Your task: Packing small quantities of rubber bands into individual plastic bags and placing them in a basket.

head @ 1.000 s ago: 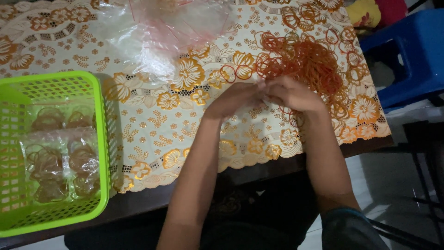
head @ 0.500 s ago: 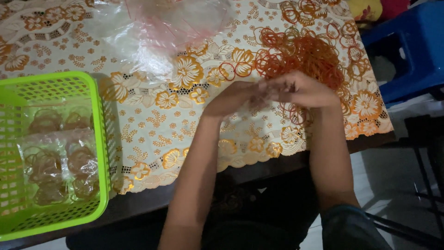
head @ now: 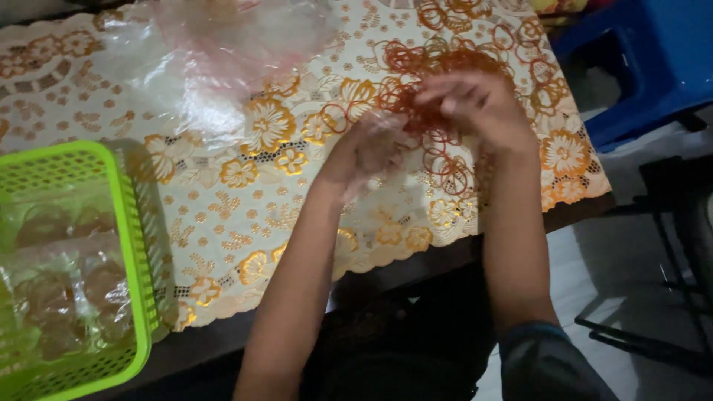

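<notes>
Nearest the camera, two bare forearms rose from the bottom edge over a dark lap, the right one ending in a dark blue sleeve (head: 546,356). At the near left sat a bright green plastic basket (head: 137,245) on the table, its perforated wall showing, with clear wrapped packets (head: 67,297) lying inside it. Beyond the arms, the floral tablecloth (head: 245,215), cream with orange and yellow flowers and a scalloped edge, covered the table. Over its middle the left hand (head: 368,148) was curled, fingers bent around something small and clear; blur kept me from telling exactly what it gripped. Just beside it, a little farther and to the right, the right hand (head: 475,104) had its fingers bunched together, pinching at the pile of orange rubber bands (head: 438,148), which lay spread on the cloth under and around both hands. Whether a band was actually caught between those fingertips I could not tell. Farther back on the left, a crumpled heap of clear plastic bags (head: 223,52) rested on the cloth, well apart from the hands. At the far right, off the table, stood a blue plastic stool (head: 653,67).
</notes>
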